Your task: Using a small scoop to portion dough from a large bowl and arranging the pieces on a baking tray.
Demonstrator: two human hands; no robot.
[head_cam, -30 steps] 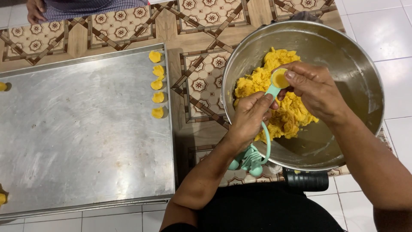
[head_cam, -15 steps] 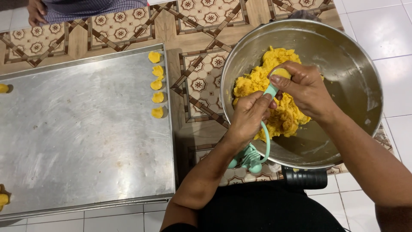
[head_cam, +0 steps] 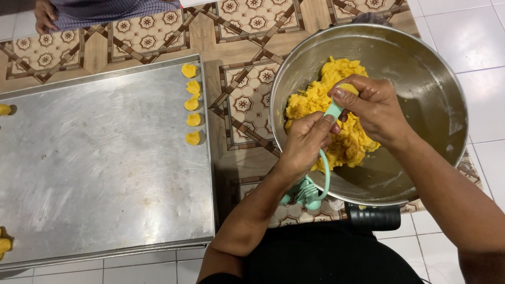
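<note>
Over the steel bowl, both hands meet above a heap of yellow dough. Her left hand pinches the handle of a mint-green measuring spoon, others of the set dangling below on a ring; the right hand presses a lump into the scoop with its fingertips. That dough looks soft, crumbly and light, likely to smear, so it wants cupping from beneath. Shaped pieces line the metal tray on the floor.
</note>
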